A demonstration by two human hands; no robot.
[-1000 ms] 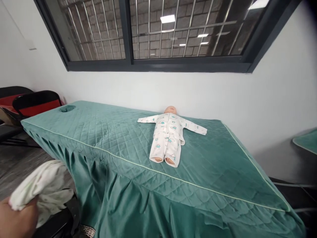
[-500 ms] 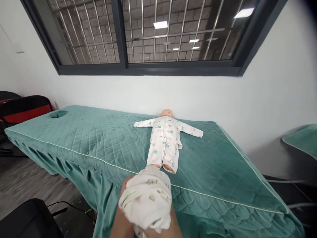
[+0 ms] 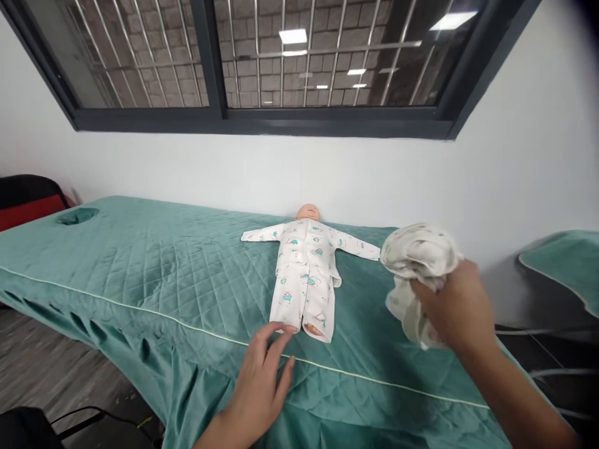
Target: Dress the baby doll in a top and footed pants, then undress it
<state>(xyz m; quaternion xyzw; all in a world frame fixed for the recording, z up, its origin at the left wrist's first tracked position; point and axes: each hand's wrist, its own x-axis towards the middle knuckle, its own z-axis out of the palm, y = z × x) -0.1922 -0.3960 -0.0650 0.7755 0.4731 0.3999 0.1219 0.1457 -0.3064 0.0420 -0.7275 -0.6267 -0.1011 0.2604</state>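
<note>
A baby doll (image 3: 309, 212) lies on its back, arms spread, on a green quilted bed cover (image 3: 187, 262). It wears a white printed top (image 3: 306, 240) and matching trousers (image 3: 306, 293); its feet are mostly hidden in the trouser legs. My left hand (image 3: 262, 374) is open at the bed's near edge, fingers apart, fingertips by the end of one trouser leg; whether they touch it I cannot tell. Out to the right, my right hand (image 3: 456, 302) is closed on a crumpled bundle of white printed cloth (image 3: 418, 255), held above the bed beyond the doll's sleeve.
Behind the bed is a white wall with a dark-framed barred window (image 3: 262, 121). A face hole (image 3: 77, 216) opens in the cover at left. There is a red and black chair (image 3: 30, 209) far left, and another green cover (image 3: 564, 262) at right.
The cloth bundle, held low in front of the bed before, has moved up and right in my right hand. My left hand has come away from it toward the doll's legs.
</note>
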